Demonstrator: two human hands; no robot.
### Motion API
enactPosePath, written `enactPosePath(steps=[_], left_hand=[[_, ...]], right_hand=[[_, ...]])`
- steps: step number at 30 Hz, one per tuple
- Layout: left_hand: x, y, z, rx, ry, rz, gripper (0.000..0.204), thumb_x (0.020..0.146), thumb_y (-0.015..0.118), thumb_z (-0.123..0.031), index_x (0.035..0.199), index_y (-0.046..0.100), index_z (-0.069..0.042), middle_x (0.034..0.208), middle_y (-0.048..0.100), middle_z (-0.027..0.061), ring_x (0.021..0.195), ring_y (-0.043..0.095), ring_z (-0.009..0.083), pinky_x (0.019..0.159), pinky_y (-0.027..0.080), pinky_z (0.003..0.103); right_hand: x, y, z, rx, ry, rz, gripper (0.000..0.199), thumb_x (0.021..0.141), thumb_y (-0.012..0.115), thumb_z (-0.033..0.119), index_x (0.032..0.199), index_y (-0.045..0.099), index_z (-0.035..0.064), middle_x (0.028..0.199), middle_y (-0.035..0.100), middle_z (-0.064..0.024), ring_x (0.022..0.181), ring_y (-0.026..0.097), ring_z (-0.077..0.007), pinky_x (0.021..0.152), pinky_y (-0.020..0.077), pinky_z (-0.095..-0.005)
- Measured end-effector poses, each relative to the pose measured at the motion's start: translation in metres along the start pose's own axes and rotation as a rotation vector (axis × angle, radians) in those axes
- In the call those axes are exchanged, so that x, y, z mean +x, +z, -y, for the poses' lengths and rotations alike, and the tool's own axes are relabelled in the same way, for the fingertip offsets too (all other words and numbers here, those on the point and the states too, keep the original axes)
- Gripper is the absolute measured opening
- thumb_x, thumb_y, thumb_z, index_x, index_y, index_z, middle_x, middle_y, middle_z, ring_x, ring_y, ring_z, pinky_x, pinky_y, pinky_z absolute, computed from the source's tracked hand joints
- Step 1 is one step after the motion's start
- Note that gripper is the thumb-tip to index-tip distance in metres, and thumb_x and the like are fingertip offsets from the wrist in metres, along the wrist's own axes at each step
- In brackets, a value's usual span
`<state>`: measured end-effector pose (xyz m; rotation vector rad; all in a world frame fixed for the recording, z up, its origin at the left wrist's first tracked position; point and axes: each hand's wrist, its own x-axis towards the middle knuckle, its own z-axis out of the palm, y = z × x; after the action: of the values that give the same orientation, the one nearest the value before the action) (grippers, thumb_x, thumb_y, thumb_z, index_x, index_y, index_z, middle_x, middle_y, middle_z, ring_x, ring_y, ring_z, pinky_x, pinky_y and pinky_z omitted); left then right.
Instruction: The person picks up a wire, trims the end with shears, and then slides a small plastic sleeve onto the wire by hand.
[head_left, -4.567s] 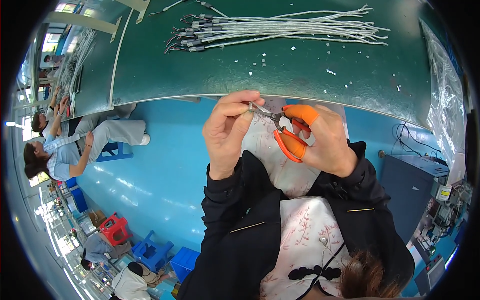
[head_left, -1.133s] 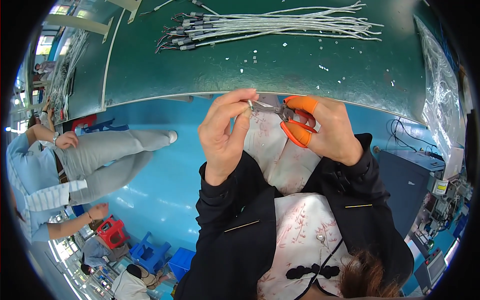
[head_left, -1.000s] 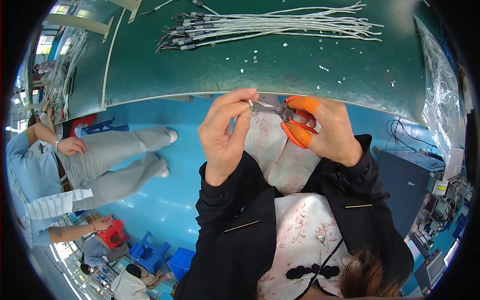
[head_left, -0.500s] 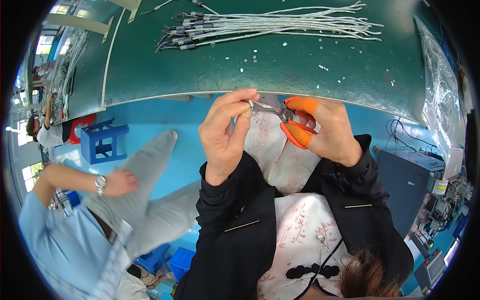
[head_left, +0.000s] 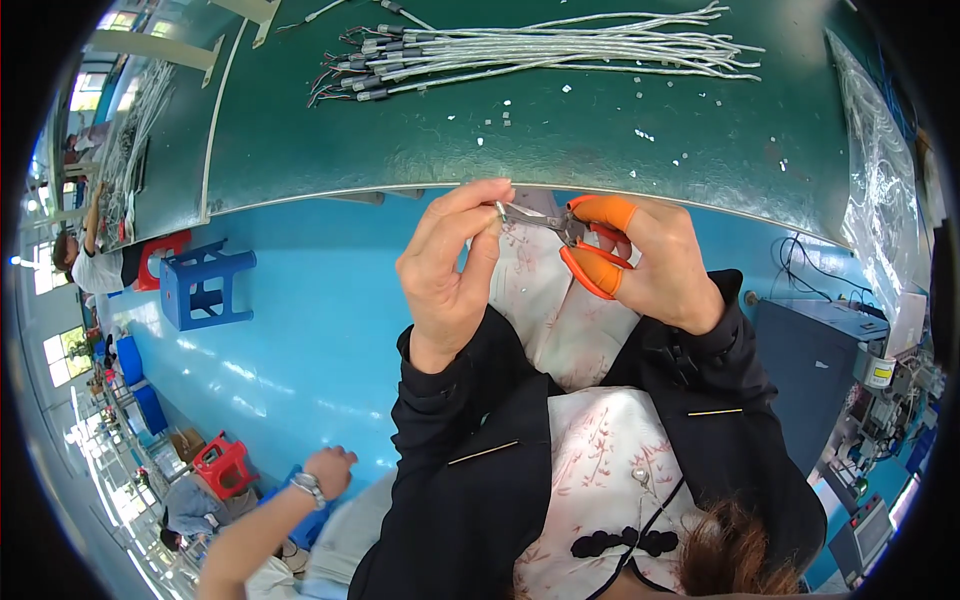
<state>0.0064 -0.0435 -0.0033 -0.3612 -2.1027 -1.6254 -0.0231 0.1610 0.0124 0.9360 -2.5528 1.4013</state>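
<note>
The left hand (head_left: 445, 275) pinches a small piece (head_left: 502, 211), lying roughly near-to-far; from its right, the right hand (head_left: 664, 262) grips pliers (head_left: 570, 231), tips pointing left

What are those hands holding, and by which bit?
The right hand holds pliers by the handles; the left hand pinches a small shiny piece, exactly where unclear.

The premises appear to be a factory workshop handling cables. Evidence noted: a long green worktop (head_left: 590, 150) bearing a bundle of cables (head_left: 560, 50) with exposed wire ends, and scattered pale scraps (head_left: 643, 135); pliers (head_left: 570, 232) at its near edge; a glossy blue floor (head_left: 300, 340); a blue plastic stool (head_left: 178, 288) and a red plastic stool (head_left: 214, 456); a co-worker (head_left: 100, 272) seated at left; a grey cabinet (head_left: 800, 365) beside equipment at right.
</note>
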Motion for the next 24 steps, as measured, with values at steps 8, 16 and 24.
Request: enactPosePath(steps=[8, 16, 24], left_hand=[[0.000, 0.001, -0.004, 0.119, 0.035, -0.003, 0.016, 0.079, 0.057, 0.014, 0.091, 0.061, 0.004, 0.103, 0.065, 0.0156, 0.090, 0.065, 0.0239, 0.077, 0.053, 0.029], [-0.002, -0.001, -0.008, 0.024, -0.073, -0.019, 0.016, 0.079, 0.058, 0.012, 0.092, 0.061, 0.003, 0.104, 0.064, 0.0146, 0.090, 0.063, 0.0216, 0.078, 0.051, 0.029], [-0.002, -0.001, -0.013, -0.137, -0.209, -0.023, 0.016, 0.080, 0.059, 0.011, 0.093, 0.061, 0.003, 0.103, 0.064, 0.0135, 0.092, 0.061, 0.0195, 0.079, 0.049, 0.028]], right_hand=[[-0.004, 0.005, 0.001, -0.123, -0.031, -0.058, 0.040, 0.062, 0.079, 0.006, 0.098, 0.063, 0.0027, 0.075, 0.062, -0.0078, 0.056, 0.055, -0.0184, 0.052, 0.0439, -0.0276], [-0.007, 0.017, 0.001, -0.436, -0.219, -0.262, 0.044, 0.055, 0.081, 0.010, 0.095, 0.063, 0.0032, 0.078, 0.061, -0.0079, 0.060, 0.056, -0.0243, 0.054, 0.0448, -0.0318], [-0.005, 0.020, -0.004, -0.473, -0.234, -0.273, 0.042, 0.054, 0.082, 0.011, 0.092, 0.065, 0.0024, 0.079, 0.061, -0.0076, 0.060, 0.056, -0.0234, 0.053, 0.0445, -0.0320]])
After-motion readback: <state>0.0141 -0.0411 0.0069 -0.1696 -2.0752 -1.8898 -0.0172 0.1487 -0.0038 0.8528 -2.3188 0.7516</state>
